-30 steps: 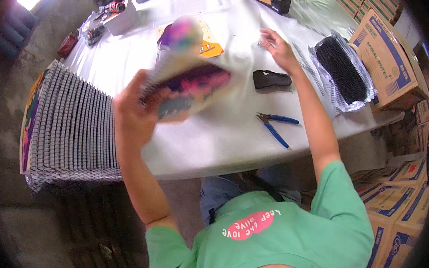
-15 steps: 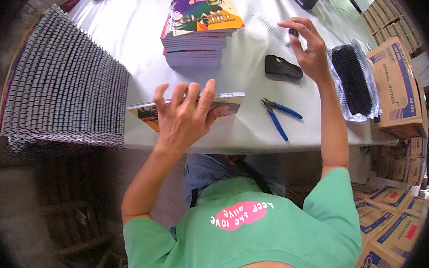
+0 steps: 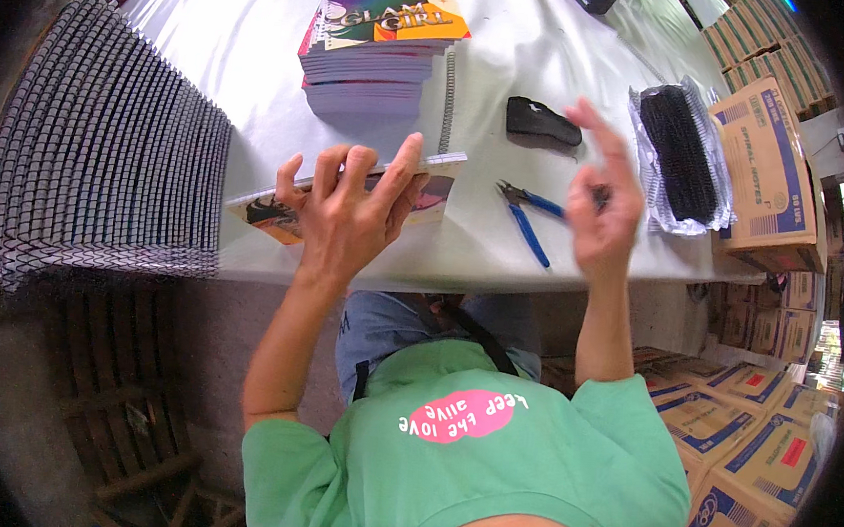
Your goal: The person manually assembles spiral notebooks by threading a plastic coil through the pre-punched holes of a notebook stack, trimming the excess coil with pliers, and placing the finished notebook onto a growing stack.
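My left hand (image 3: 343, 209) grips a notebook (image 3: 273, 222) tilted up on edge near the table's front, with the fingers over its top edge and the picture cover partly hidden. Just beyond it a thin spiral coil (image 3: 448, 104) lies lengthwise beside a stack of notebooks (image 3: 368, 82). My right hand (image 3: 607, 203) is in the air beside blue-handled cutting pliers (image 3: 527, 234), smeared by motion. Its index finger points up and away, and something dark shows at another finger. A black pouch-like object (image 3: 541, 122) lies beyond the pliers.
Many spiral-bound notebooks (image 3: 107, 153) are piled at the left. On the right are a plastic wrap of black coils (image 3: 686, 155) and a cardboard box (image 3: 766, 165). More cartons (image 3: 714, 421) stand below the table's right side.
My right hand has come back toward me from the far right. The coil that lay near it is now beside the notebook stack. My left hand still grips the notebook; the view shifted slightly.
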### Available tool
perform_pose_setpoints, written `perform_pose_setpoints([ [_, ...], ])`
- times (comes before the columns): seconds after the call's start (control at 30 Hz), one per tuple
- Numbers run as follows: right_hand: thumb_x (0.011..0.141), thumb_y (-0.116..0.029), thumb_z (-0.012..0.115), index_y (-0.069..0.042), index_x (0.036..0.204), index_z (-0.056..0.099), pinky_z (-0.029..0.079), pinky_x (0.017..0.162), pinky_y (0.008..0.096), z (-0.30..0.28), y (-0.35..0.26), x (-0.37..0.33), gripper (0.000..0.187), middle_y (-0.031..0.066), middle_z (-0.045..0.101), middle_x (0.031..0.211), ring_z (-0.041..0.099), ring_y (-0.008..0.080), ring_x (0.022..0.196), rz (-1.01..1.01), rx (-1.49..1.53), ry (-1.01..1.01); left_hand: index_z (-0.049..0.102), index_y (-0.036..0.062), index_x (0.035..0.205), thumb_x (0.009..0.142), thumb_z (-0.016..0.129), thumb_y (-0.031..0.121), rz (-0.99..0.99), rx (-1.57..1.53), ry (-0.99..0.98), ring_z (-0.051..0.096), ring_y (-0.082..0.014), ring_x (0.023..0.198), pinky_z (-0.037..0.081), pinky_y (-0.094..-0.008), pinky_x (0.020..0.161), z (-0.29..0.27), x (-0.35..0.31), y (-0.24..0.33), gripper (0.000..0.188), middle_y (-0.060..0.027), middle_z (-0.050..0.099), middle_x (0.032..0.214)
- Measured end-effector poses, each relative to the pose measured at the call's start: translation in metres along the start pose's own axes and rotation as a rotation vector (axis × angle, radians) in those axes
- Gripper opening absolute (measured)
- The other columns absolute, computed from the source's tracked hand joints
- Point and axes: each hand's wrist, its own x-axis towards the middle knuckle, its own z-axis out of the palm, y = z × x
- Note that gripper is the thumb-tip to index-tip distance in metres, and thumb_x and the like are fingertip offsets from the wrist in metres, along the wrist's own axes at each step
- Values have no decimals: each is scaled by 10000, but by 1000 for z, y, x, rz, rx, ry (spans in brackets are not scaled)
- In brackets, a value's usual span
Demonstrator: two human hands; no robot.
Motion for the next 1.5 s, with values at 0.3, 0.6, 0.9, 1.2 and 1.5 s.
perform_pose_setpoints([
  [0.3, 839, -217, 513, -6, 1386, 167, 261, 1020, 341, 50, -31, -44, 681, 229, 265, 1396, 394, 297, 1200, 315, 163, -668, 626, 275, 1146, 727, 694, 361, -32, -73, -9, 468, -102, 735, 239, -338, 740, -12, 4, 6, 432, 53, 480, 782],
  [0.6, 932, -157, 464, -23, 1265, 481, 412, 823, 265, 6, -1, 9, 359, 117, 546, 991, 530, 188, 901, 391, 309, -684, 658, 277, 1079, 686, 727, 319, -25, -201, -48, 487, -99, 773, 240, -381, 842, -17, -3, 4, 401, 52, 495, 780],
  [0.9, 737, 65, 653, -52, 950, 688, 464, 769, 256, 23, 12, 10, 246, 59, 646, 878, 578, 143, 864, 246, 343, -431, 683, 260, 1024, 616, 777, 335, -95, -217, 58, 503, -149, 866, 123, -475, 1003, -13, -5, 15, 425, 49, 485, 779],
  [1.2, 708, 82, 669, -75, 934, 702, 472, 797, 271, 28, 25, 18, 277, 50, 639, 928, 578, 153, 896, 197, 522, -612, 688, 281, 903, 635, 754, 392, -121, -227, 82, 509, -131, 842, 113, -473, 1007, -11, -5, 15, 298, 59, 492, 738],
  [1.5, 691, 92, 675, -71, 925, 708, 481, 777, 282, 29, 29, 36, 288, 53, 660, 889, 589, 166, 861, 102, 541, -800, 673, 278, 794, 615, 767, 432, -120, -278, 139, 508, -116, 813, 129, -455, 1016, -9, -4, 16, 254, 80, 478, 687],
])
